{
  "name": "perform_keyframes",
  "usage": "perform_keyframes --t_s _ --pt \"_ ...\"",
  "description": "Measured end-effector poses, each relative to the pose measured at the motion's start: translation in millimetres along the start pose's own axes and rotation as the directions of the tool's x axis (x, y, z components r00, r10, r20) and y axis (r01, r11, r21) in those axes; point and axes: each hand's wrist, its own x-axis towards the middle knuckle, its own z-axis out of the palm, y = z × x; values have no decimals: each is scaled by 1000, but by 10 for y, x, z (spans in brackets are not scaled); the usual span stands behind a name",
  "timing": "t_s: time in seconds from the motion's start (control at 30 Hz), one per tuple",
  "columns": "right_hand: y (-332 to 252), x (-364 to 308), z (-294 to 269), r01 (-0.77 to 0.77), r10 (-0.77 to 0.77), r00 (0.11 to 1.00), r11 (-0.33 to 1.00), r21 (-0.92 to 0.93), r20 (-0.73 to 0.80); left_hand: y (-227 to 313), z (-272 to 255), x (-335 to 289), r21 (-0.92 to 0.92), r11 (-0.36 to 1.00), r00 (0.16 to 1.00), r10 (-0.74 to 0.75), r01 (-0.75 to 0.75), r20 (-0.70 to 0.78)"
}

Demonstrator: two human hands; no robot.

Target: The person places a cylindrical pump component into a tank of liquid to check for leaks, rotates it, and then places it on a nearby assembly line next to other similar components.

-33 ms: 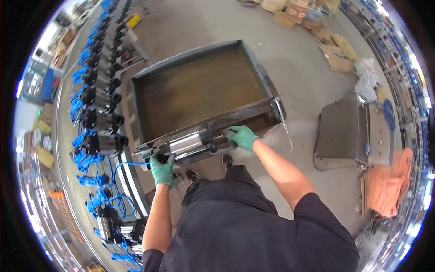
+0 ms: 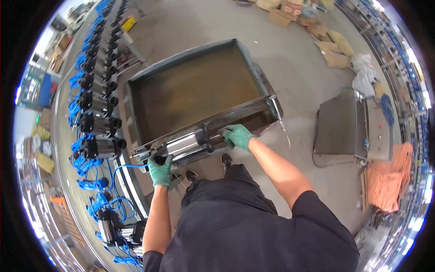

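A shiny steel cylindrical pump [image 2: 183, 144] with black ends lies sideways on the near ledge of a large metal tank [image 2: 195, 119] filled with murky brownish water. My left hand [image 2: 159, 171], in a green glove, grips the pump's black left end, thumb and fingers around it. From that end a blue cable [image 2: 131, 166] runs off to the left. At the pump's other end, my right hand [image 2: 239, 136], also gloved in green, has its fingers curled around the end of a short metal rod [image 2: 216, 137]. Its fingertips are partly hidden.
Along the left, a long bench [image 2: 68, 181] carries a row of similar pumps [image 2: 100, 148] with bundled blue cables. To the right stands a grey metal box [image 2: 337, 129], with orange sheeting [image 2: 387, 181] beside it. Cardboard and sacks [image 2: 335, 54] lie on the floor at far right.
The whole view has shifted slightly. Both hands keep their hold, and the pump stays in the same place on the tank's ledge.
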Motion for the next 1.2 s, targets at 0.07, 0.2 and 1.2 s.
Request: perform_keyframes --t_s 0.07,0.2,1.2 --pt "-96 -5 -13 -64 65 998 997 38 -10 -4 -10 42 102 994 999 33 -32 -9" --pt "6 5 -23 82 -112 982 977 -196 -151 -89 -30 126 65 998 1000 -2 4 -24" --pt "164 3 -171 66 22 975 922 382 -222 310 -104 105 228 965 982 -156 128 110"
